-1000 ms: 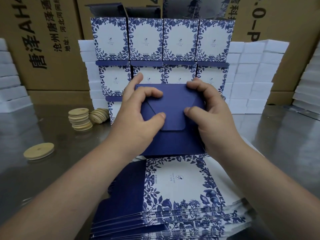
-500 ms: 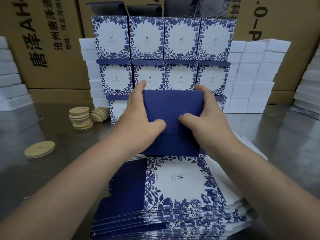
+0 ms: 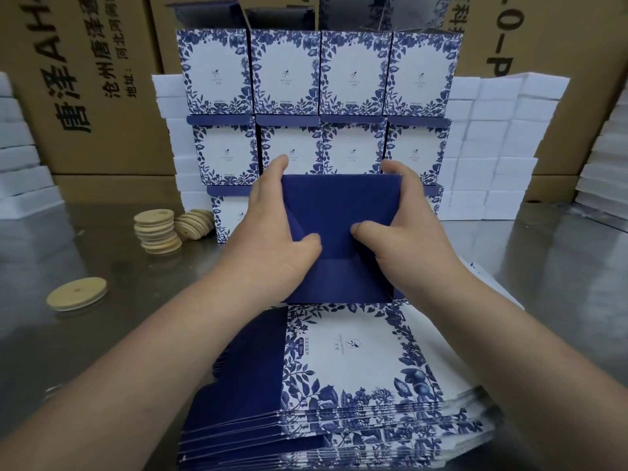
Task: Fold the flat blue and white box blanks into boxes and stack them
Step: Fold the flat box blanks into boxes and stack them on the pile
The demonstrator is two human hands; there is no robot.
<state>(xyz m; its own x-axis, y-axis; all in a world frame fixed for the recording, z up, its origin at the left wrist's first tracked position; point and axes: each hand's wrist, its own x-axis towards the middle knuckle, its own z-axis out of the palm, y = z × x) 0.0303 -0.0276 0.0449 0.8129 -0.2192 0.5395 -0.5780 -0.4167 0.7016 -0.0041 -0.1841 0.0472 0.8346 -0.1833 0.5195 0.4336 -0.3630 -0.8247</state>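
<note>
I hold a half-folded box (image 3: 339, 212) with its dark blue end facing me, above the pile of flat blue and white blanks (image 3: 343, 385). My left hand (image 3: 272, 229) grips its left side, fingers over the top edge, thumb pressing the blue flaps. My right hand (image 3: 407, 219) grips the right side the same way, its thumb meeting the left thumb near the middle. Behind stands a stack of folded boxes (image 3: 319, 73) in three rows; the lowest row is mostly hidden by my hands.
Wooden discs (image 3: 158, 232) are piled left of the stack, and one disc (image 3: 77, 294) lies alone on the metal table (image 3: 85, 351). White foam blocks (image 3: 503, 147) flank the boxes. Brown cartons (image 3: 85, 79) form the back wall.
Both thumbs have slid together and pressed the blue end flaps flatter. The box has lifted slightly and moved a little toward the stack.
</note>
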